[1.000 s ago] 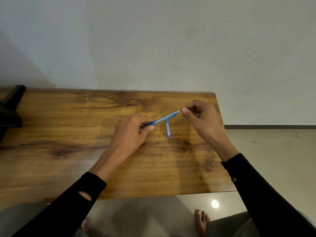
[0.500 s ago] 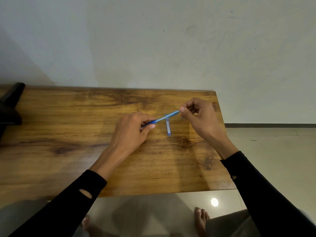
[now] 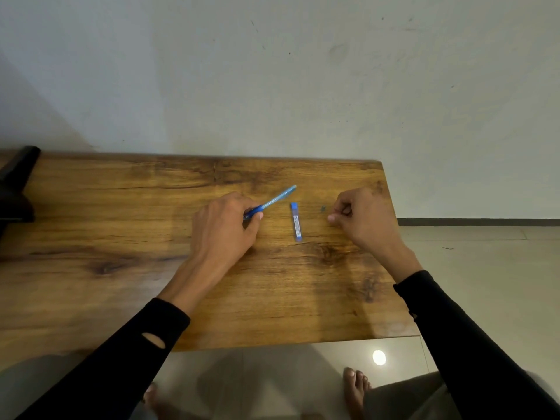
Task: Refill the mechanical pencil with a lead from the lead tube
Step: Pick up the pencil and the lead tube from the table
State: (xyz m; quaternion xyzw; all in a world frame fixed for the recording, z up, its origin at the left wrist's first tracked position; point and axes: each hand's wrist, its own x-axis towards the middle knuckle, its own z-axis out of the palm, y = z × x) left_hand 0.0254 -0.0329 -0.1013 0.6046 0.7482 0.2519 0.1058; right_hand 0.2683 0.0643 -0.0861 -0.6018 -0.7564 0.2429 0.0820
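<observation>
My left hand [image 3: 222, 230] grips the blue mechanical pencil [image 3: 274, 200] by its darker lower part, and the light-blue barrel slants up and to the right above the wooden table [image 3: 121, 237]. The blue lead tube [image 3: 296, 221] lies flat on the table between my hands, pointing away from me. My right hand [image 3: 360, 219] hovers to the right of the tube with thumb and fingers pinched together; I see nothing between them. A tiny dark piece [image 3: 323, 208] rests on the table just left of that hand.
A dark object [image 3: 15, 189] sits at the table's far left edge. The table's right edge runs just past my right hand, with tiled floor [image 3: 485, 283] beyond. A wall stands directly behind the table. Bare feet show below the near edge.
My right hand has left the pencil's top end and moved right, away from it, fingers still pinched. The left hand keeps its hold on the pencil. The lead tube has not moved.
</observation>
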